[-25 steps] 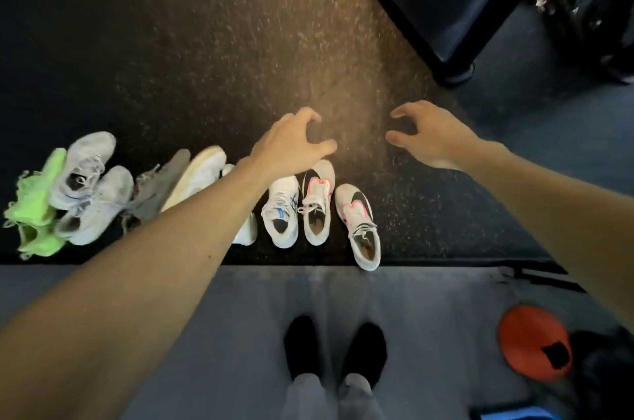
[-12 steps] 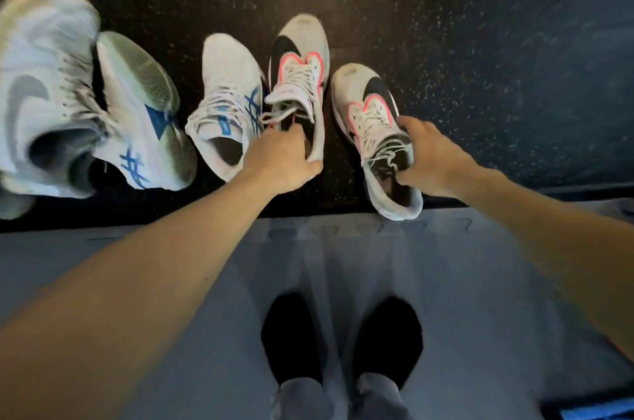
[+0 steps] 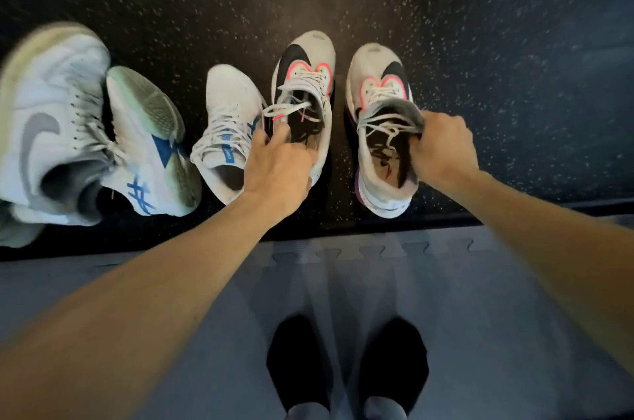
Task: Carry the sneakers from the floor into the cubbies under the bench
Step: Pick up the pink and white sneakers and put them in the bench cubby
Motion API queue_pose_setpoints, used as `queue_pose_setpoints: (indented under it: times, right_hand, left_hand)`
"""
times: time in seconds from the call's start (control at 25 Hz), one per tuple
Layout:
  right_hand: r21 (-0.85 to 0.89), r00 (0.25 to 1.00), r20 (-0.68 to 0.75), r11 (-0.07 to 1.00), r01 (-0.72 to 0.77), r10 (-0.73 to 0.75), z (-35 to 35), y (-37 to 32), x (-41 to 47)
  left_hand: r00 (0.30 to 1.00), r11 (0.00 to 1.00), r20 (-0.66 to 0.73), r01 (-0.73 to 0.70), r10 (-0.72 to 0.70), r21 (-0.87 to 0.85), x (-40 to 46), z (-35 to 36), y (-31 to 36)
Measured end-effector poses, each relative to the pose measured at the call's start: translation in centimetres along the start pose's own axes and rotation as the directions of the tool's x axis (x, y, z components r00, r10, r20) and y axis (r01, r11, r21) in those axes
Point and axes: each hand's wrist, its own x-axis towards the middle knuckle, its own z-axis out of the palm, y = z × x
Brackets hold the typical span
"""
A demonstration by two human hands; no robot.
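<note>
Two white sneakers with black swooshes and pink trim stand side by side on the dark speckled floor. My left hand (image 3: 279, 162) grips the collar of the left pink-trimmed sneaker (image 3: 305, 76), fingers inside its opening. My right hand (image 3: 442, 148) grips the tongue and collar of the right pink-trimmed sneaker (image 3: 380, 83). Whether the two shoes are off the floor, I cannot tell. Left of them lies a white sneaker with blue stripes (image 3: 226, 117), upright, and its mate (image 3: 151, 138) tipped on its side. No bench or cubbies are in view.
A large white sneaker with a grey swoosh (image 3: 51, 117) lies at the far left. A grey interlocking foam mat (image 3: 343, 282) meets the dark floor along a black edge. My feet in black socks (image 3: 346, 361) stand on the mat.
Both hands came down from above the row of shoes and closed on the pink-trimmed pair. The right sneaker has straightened beside the left one. My head has dropped closer to the shoes.
</note>
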Motion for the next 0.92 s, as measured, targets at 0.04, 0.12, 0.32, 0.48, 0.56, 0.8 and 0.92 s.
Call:
queue_pose_setpoints:
  times: [0.04, 0.12, 0.32, 0.48, 0.56, 0.8, 0.92]
  right_hand:
    - [0.035, 0.999, -0.033, 0.999, -0.012, 0.013, -1.9, -0.9, 0.0]
    - [0.087, 0.996, -0.083, 0.996, -0.008, 0.015, -6.6, -2.7, -0.2]
    - [0.151, 0.977, -0.197, 0.983, 0.108, -0.077, -22.0, -8.0, -3.0]
    - [0.191, 0.936, -0.332, 0.964, 0.184, -0.113, -37.7, -13.1, -7.0]
    - [0.206, 0.895, -0.425, 0.949, 0.238, -0.133, -46.7, -15.7, -9.6]
    - [0.180, 0.744, -0.648, 0.916, 0.358, -0.163, -69.5, -21.3, -19.2]
    - [0.146, 0.685, -0.702, 0.901, 0.408, -0.197, -78.1, -22.4, -26.0]
  left_hand:
    - [1.000, 1.000, -0.007, 0.011, -0.011, -0.015, -0.3, -2.0, -0.1]
    - [0.998, 1.000, -0.066, 0.017, -0.018, -0.011, -1.1, -6.8, -0.3]
    - [0.959, 0.997, -0.284, 0.018, 0.003, 0.073, -4.2, -23.3, -1.1]
    - [0.907, 0.991, -0.420, 0.021, 0.036, 0.130, -9.6, -40.3, -1.1]
    - [0.870, 0.986, -0.490, 0.021, 0.064, 0.165, -13.0, -49.3, -0.9]
    - [0.700, 0.980, -0.707, 0.049, 0.104, 0.193, -23.4, -70.7, 0.7]
    - [0.660, 0.975, -0.740, 0.055, 0.127, 0.216, -29.5, -78.2, 2.4]
